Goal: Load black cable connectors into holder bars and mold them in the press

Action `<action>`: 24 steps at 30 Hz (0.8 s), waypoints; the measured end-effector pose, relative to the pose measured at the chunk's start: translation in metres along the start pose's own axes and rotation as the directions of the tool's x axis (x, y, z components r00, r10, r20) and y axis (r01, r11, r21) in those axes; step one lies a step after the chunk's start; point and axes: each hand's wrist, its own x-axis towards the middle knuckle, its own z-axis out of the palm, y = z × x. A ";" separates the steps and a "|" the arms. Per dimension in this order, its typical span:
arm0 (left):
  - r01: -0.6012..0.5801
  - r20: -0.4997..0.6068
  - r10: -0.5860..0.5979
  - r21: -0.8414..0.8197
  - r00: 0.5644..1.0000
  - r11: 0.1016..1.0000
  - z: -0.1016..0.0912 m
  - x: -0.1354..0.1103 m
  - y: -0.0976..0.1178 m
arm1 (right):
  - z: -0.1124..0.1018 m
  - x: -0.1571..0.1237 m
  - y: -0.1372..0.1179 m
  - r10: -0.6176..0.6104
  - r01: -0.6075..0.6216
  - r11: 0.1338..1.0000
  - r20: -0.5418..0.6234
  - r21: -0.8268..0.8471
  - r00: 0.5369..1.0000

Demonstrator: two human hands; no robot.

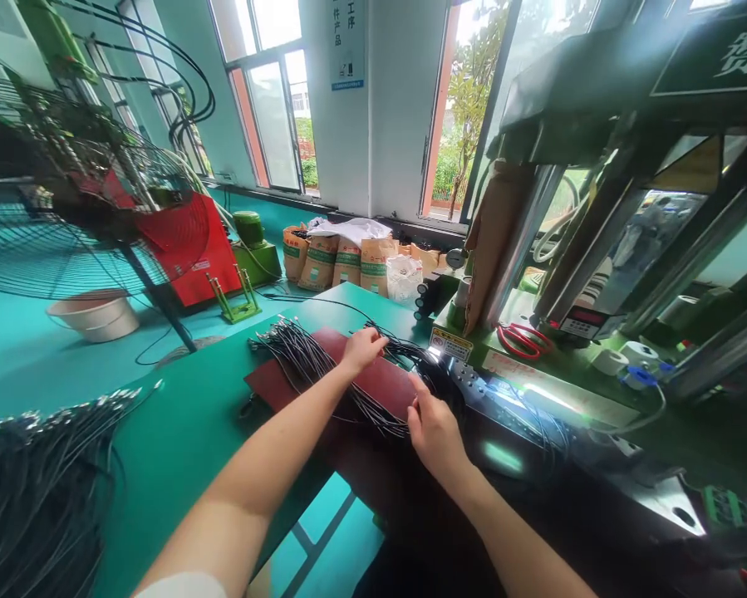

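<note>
A bundle of thin black cables [307,353] with shiny metallic ends lies across a dark red sheet [379,378] on the green table. Over the sheet's far side, my left hand [364,349] is closed in a pinch, its fingertips close to more black cables [414,353]. What the pinch holds is too small to make out. My right hand [435,423] is closed at the sheet's right edge, thumb and index finger near each other beside the cable ends. Whatever may be between its fingers is hidden.
A large pile of black cables [42,490] covers the table's left end. On the right stands a green press [597,332] with metal columns, and red-handled scissors [526,340] on its bed. Behind the table are paper sacks [320,262]; a fan [80,216] stands left.
</note>
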 end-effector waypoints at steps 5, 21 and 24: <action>0.036 0.154 -0.050 0.095 0.987 0.995 0.052 0.010 0.008 | -0.015 -0.002 0.026 0.181 -0.181 0.972 -0.011 -0.147 0.983; -0.305 0.352 0.130 0.503 0.927 0.809 -0.003 -0.043 -0.033 | -0.013 -0.022 0.024 -0.101 0.074 0.961 -0.091 -0.265 0.991; -0.281 0.300 0.122 0.571 0.946 0.772 -0.035 -0.057 -0.031 | 0.001 -0.037 -0.006 -0.412 0.412 0.911 0.011 -0.026 0.911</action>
